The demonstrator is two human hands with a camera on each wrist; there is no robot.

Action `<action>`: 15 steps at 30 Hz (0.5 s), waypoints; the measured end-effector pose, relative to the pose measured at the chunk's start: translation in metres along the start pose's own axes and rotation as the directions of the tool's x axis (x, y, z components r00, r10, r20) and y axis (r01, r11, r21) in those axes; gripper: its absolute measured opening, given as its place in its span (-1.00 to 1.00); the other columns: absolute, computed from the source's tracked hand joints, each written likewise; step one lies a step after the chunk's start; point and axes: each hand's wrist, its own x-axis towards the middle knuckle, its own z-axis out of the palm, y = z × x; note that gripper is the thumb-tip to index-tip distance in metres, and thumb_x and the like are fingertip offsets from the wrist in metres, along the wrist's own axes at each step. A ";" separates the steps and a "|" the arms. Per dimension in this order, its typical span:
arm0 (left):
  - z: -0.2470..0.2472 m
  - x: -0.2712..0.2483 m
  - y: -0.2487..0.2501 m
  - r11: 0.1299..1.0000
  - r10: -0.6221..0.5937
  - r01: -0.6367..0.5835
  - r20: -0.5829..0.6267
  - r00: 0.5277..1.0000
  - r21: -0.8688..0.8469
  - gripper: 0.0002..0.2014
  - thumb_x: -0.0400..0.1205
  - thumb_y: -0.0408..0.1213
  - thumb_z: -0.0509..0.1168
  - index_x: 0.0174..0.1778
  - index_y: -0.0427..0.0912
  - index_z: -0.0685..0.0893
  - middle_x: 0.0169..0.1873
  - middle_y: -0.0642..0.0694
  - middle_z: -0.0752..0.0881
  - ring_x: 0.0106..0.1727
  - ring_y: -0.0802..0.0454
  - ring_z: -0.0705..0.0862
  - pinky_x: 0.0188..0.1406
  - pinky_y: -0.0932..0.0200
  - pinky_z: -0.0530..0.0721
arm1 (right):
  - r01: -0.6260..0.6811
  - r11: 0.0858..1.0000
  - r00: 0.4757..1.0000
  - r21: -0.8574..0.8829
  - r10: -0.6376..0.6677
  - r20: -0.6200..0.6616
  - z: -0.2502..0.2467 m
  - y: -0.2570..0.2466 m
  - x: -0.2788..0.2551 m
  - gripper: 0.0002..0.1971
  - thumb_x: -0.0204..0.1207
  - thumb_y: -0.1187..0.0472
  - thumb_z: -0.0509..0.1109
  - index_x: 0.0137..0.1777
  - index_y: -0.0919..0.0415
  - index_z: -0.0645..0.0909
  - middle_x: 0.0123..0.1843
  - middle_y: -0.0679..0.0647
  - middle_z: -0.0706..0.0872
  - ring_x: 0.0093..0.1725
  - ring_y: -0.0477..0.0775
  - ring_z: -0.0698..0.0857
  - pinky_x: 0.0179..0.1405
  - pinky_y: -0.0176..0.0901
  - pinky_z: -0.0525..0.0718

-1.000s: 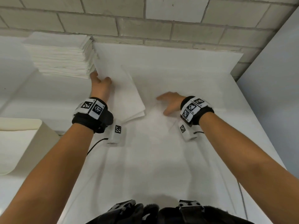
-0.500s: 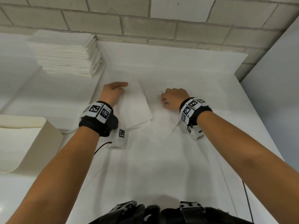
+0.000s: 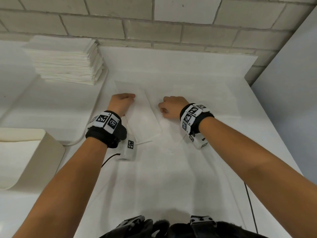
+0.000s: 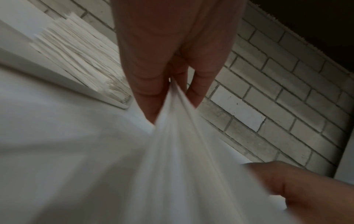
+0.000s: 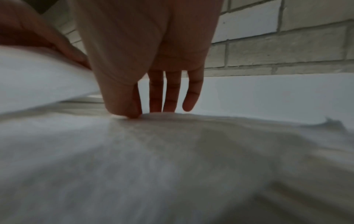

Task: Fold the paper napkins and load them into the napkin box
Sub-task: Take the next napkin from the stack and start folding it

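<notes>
A tall stack of white paper napkins (image 3: 65, 62) sits at the back left. My left hand (image 3: 122, 103) pinches the far end of a folded white napkin (image 3: 145, 122), which slopes down to the table; in the left wrist view the napkin (image 4: 182, 151) runs between my fingers (image 4: 149, 91) and thumb. My right hand (image 3: 171, 107) is just right of it, fingers curled, pinching up a ridge in a second napkin (image 3: 173, 140) that lies flat on the table. The thumb tip (image 5: 130, 112) presses on this flat napkin (image 5: 172, 144). The cream napkin box (image 3: 34, 157) stands at the left.
A white sheet covers the table (image 3: 163, 186). A brick wall (image 3: 154, 23) runs along the back and a grey panel (image 3: 291, 83) closes the right side. A thin black cable (image 3: 250, 203) trails along the table on the right.
My left hand has drawn the folded napkin from beside the stack toward the middle. My right hand went from lying flat to curled, pinching the flat napkin.
</notes>
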 end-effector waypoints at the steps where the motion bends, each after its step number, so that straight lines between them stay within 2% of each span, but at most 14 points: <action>1: -0.001 0.000 0.000 1.000 0.001 -0.001 -0.002 1.000 -0.001 -0.75 0.61 -0.39 0.23 0.13 -0.12 0.72 0.07 -0.13 0.66 0.07 -0.09 0.62 0.05 -0.05 0.63 | 0.010 1.000 1.000 -0.028 -0.010 -0.010 0.001 -0.001 0.001 -0.78 0.58 0.18 0.18 0.15 0.19 0.56 0.17 0.15 0.55 0.12 0.20 0.58 -0.18 -0.14 0.34; 5: -0.008 -0.001 0.001 0.999 -0.025 0.025 -0.030 0.999 -0.022 -0.80 0.62 -0.38 0.23 0.05 -0.10 0.71 0.05 -0.15 0.67 0.06 -0.08 0.62 0.04 0.01 0.61 | -0.037 0.998 0.999 -0.047 0.037 0.012 0.002 -0.002 0.004 -0.77 0.60 0.16 0.16 0.14 0.24 0.51 0.17 0.17 0.54 0.14 0.20 0.55 -0.16 -0.12 0.36; 6: -0.009 -0.001 0.001 0.998 -0.040 0.038 -0.046 0.998 -0.040 -0.82 0.62 -0.35 0.25 0.05 -0.14 0.71 0.07 -0.16 0.68 0.05 -0.08 0.63 0.04 0.02 0.62 | -0.080 0.996 0.996 0.040 0.081 -0.020 -0.001 0.001 0.004 -0.78 0.60 0.15 0.16 0.13 0.23 0.51 0.17 0.16 0.55 0.14 0.20 0.56 -0.13 -0.11 0.41; 7: -0.010 -0.001 0.000 0.997 -0.060 0.057 -0.059 0.996 -0.054 -0.82 0.62 -0.31 0.27 0.07 -0.19 0.72 0.08 -0.18 0.70 0.05 -0.09 0.65 0.05 0.02 0.64 | -0.138 0.970 0.986 0.200 0.154 -0.066 -0.007 0.004 0.003 -0.80 0.60 0.14 0.18 0.11 0.23 0.51 0.17 0.16 0.57 0.14 0.20 0.58 -0.07 -0.11 0.46; 8: -0.010 -0.003 0.001 0.995 -0.083 0.079 -0.065 0.994 -0.057 -0.79 0.62 -0.23 0.28 0.08 -0.22 0.72 0.09 -0.19 0.71 0.03 -0.11 0.67 0.05 0.03 0.66 | -0.163 0.904 0.965 0.395 0.229 -0.125 -0.015 0.007 0.002 -0.83 0.60 0.15 0.20 0.07 0.22 0.51 0.17 0.15 0.60 0.15 0.20 0.60 -0.01 -0.10 0.50; 9: -0.009 -0.004 0.002 0.992 -0.111 0.107 -0.058 0.992 -0.065 -0.74 0.64 -0.12 0.27 0.04 -0.23 0.73 0.07 -0.19 0.72 0.01 -0.12 0.68 0.05 0.03 0.68 | -0.115 0.811 0.940 0.573 0.276 -0.202 -0.026 0.008 -0.001 -0.89 0.59 0.18 0.23 0.02 0.20 0.50 0.18 0.14 0.64 0.19 0.17 0.62 0.03 -0.13 0.52; 10: -0.007 -0.005 0.004 0.986 -0.143 0.139 -0.032 0.989 -0.096 -0.64 0.66 0.01 0.21 -0.04 -0.23 0.74 0.03 -0.19 0.72 -0.01 -0.13 0.69 0.05 0.02 0.69 | -0.006 0.721 0.920 0.693 0.275 -0.279 -0.038 0.006 -0.005 -0.97 0.59 0.23 0.25 -0.03 0.17 0.48 0.21 0.12 0.66 0.23 0.12 0.63 0.04 -0.20 0.53; 11: -0.004 -0.006 0.007 0.973 -0.173 0.173 0.018 0.985 -0.152 -0.51 0.67 0.13 0.12 -0.12 -0.24 0.73 0.00 -0.19 0.73 -0.02 -0.15 0.70 0.03 0.00 0.69 | 0.108 0.652 0.919 0.751 0.223 -0.326 -0.050 0.001 -0.009 -0.95 0.59 0.27 0.25 -0.08 0.12 0.45 0.25 0.07 0.67 0.29 0.04 0.61 0.05 -0.25 0.53; 12: 0.000 -0.006 0.010 0.950 -0.192 0.207 0.086 0.978 -0.235 -0.40 0.66 0.22 0.03 -0.15 -0.26 0.72 -0.01 -0.22 0.73 -0.03 -0.17 0.71 0.01 0.00 0.69 | 0.194 0.611 0.938 0.768 0.114 -0.328 -0.061 -0.008 -0.015 -0.88 0.58 0.31 0.25 -0.12 0.08 0.44 0.30 0.02 0.66 0.34 -0.04 0.58 0.11 -0.31 0.53; 14: 0.007 -0.009 0.018 0.877 -0.151 0.241 0.239 0.959 -0.415 -0.30 0.65 0.30 -0.09 -0.01 -0.28 0.68 0.06 -0.27 0.72 0.03 -0.17 0.71 0.01 0.01 0.67 | 0.252 0.589 0.967 0.768 -0.128 -0.220 -0.069 -0.030 -0.024 -0.78 0.58 0.33 0.24 -0.20 -0.02 0.43 0.31 -0.02 0.65 0.40 -0.08 0.53 0.34 -0.23 0.49; 15: 0.008 -0.008 0.020 0.852 -0.101 0.236 0.296 0.950 -0.467 -0.32 0.64 0.31 -0.07 0.12 -0.23 0.66 0.15 -0.24 0.70 0.10 -0.14 0.71 0.07 0.02 0.66 | 0.244 0.594 0.967 0.766 -0.205 -0.149 -0.066 -0.039 -0.027 -0.77 0.58 0.32 0.24 -0.23 -0.03 0.43 0.28 0.00 0.68 0.40 -0.05 0.55 0.40 -0.15 0.47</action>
